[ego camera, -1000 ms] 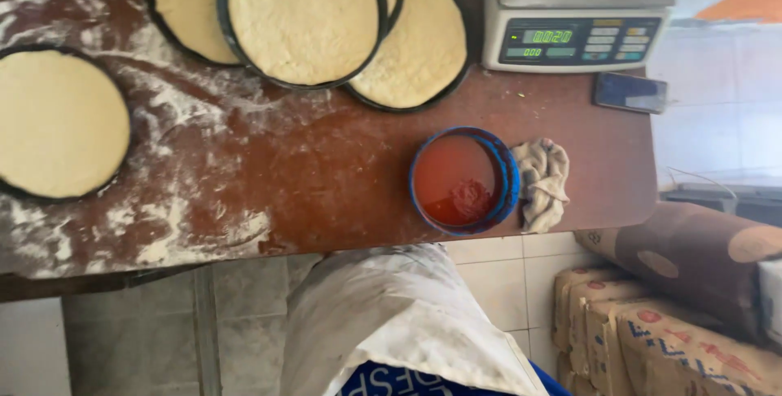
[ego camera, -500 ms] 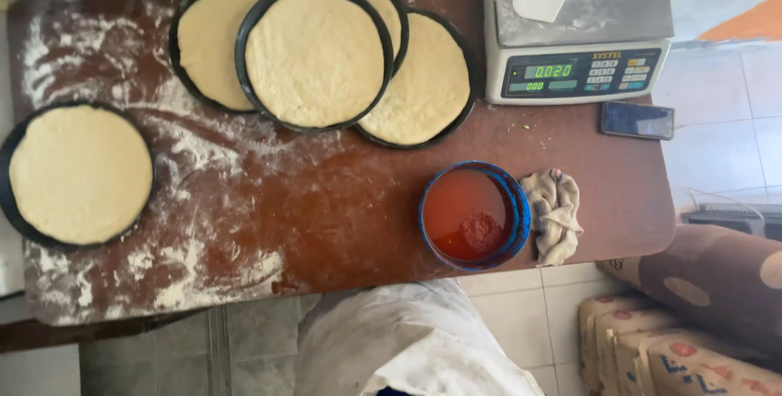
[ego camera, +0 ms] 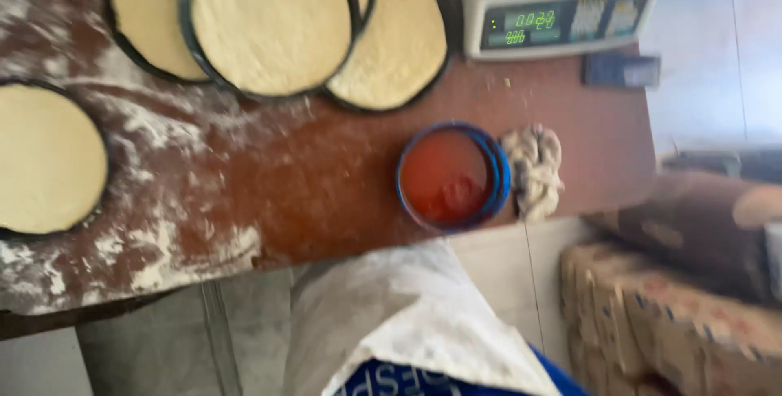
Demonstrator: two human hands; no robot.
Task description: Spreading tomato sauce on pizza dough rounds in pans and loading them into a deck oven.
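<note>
On the table (ego camera: 326, 192) edge just above the apron (ego camera: 407, 323), a blue bowl (ego camera: 452, 176) of red sauce sits with a crumpled rag (ego camera: 533, 169) touching its right side. Both hands are out of frame, so I can't tell their grip or place anything relative to them. Three overlapping dough pans (ego camera: 269, 25) are at the far side, one more pan (ego camera: 45, 160) is far left past the flour (ego camera: 155, 241), the scale (ego camera: 562, 5) is far right, and boxes (ego camera: 652, 323) are on the floor.
</note>
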